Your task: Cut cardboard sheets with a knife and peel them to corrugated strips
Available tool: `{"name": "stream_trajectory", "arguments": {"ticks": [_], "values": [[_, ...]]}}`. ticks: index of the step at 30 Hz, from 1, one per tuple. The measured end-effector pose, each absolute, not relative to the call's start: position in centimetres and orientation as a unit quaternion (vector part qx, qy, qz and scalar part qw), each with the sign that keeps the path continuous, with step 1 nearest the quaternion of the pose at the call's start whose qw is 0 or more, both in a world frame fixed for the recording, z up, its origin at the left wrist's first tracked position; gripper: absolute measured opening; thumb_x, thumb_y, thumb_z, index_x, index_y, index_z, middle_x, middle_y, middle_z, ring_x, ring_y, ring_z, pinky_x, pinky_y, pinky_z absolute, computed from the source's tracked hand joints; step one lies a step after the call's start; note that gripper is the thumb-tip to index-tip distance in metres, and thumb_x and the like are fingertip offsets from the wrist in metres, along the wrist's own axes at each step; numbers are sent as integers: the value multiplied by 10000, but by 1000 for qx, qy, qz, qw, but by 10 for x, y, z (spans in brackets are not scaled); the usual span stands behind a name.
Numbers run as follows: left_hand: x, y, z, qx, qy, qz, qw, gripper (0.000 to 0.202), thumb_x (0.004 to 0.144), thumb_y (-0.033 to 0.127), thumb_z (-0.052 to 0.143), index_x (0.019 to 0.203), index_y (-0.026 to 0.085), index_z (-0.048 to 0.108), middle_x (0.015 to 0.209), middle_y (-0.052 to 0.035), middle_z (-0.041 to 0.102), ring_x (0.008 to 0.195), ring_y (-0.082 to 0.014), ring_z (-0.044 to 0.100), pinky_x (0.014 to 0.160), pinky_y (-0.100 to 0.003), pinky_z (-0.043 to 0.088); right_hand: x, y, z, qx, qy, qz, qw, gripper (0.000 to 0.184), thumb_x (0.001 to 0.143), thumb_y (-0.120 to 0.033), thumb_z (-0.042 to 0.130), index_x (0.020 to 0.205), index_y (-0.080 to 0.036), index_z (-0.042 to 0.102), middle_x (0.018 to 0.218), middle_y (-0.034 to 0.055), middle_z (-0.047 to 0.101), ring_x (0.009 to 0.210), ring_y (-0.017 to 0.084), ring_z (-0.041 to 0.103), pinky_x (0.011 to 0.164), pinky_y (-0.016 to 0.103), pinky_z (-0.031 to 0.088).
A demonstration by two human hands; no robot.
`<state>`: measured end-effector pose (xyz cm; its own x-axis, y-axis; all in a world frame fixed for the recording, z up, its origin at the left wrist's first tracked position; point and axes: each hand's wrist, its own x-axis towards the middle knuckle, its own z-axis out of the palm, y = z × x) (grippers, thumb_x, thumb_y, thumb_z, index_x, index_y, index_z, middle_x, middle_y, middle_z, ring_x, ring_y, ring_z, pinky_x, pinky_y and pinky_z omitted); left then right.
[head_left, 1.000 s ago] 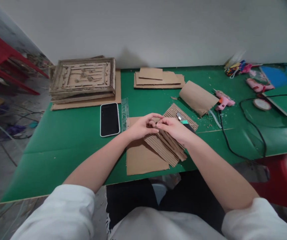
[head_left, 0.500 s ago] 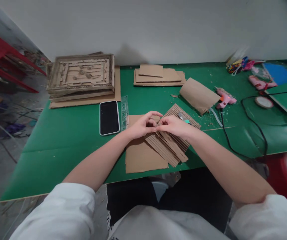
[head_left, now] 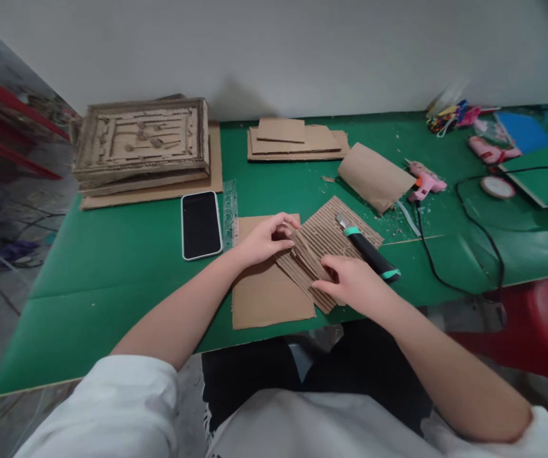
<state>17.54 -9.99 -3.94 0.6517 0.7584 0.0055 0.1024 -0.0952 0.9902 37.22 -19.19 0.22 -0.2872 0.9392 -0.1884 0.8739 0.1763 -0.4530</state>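
Note:
My left hand (head_left: 267, 238) pinches the far end of a narrow corrugated cardboard strip (head_left: 308, 254), fingers curled round it. My right hand (head_left: 353, 283) pinches the same strip at its near end. The strip lies over a corrugated cardboard sheet (head_left: 338, 232) and other strips, which rest partly on a flat brown cardboard piece (head_left: 264, 296). A utility knife (head_left: 369, 251) with a black and teal handle lies on the corrugated sheet just right of my hands.
A phone (head_left: 201, 224) and a clear ruler (head_left: 229, 210) lie left of the cardboard on the green table (head_left: 112, 273). A cardboard maze stack (head_left: 143, 143) sits at back left, flat cardboard pieces (head_left: 295, 140) at back centre, a folded cardboard piece (head_left: 374, 175), and a pink glue gun (head_left: 425, 181) with black cord at right.
My right hand has slid down the strip toward me, from beside the left hand to the strip's near end, uncovering the knife. The left hand has kept its place.

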Motion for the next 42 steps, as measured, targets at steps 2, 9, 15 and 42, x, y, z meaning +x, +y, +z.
{"name": "stream_trajectory", "arguments": {"ticks": [2,9,15,42], "values": [[173,-101,-37,692,317,262,594,298,749,133,539,1040,176,491,693,23,556,700,-105,571,693,-262,449,373,-211,-4,-604,-775,178,60,220,772,-312,575,642,-187,448,604,-35,480,570,100,441,518,232,270],[186,-101,-16,810,324,205,443,273,860,188,386,1041,179,590,1010,-63,643,961,-160,591,862,-327,443,360,-253,-29,-601,-787,-29,135,128,823,-239,517,877,-173,612,749,41,578,729,165,513,613,271,350],[210,-105,-18,945,136,-20,295,382,820,258,526,1198,207,518,1381,-91,368,1305,-233,262,1053,-382,238,364,-276,-54,-578,-775,-45,252,271,781,-109,562,1044,-149,613,828,60,619,840,187,512,755,329,387],[232,-145,-37,967,233,-29,100,800,761,636,396,1347,97,311,1389,-236,278,1304,-345,205,1037,-444,205,368,-294,-89,-553,-740,-106,368,308,727,-98,635,1023,-183,616,724,22,608,766,139,542,682,296,438]]}}
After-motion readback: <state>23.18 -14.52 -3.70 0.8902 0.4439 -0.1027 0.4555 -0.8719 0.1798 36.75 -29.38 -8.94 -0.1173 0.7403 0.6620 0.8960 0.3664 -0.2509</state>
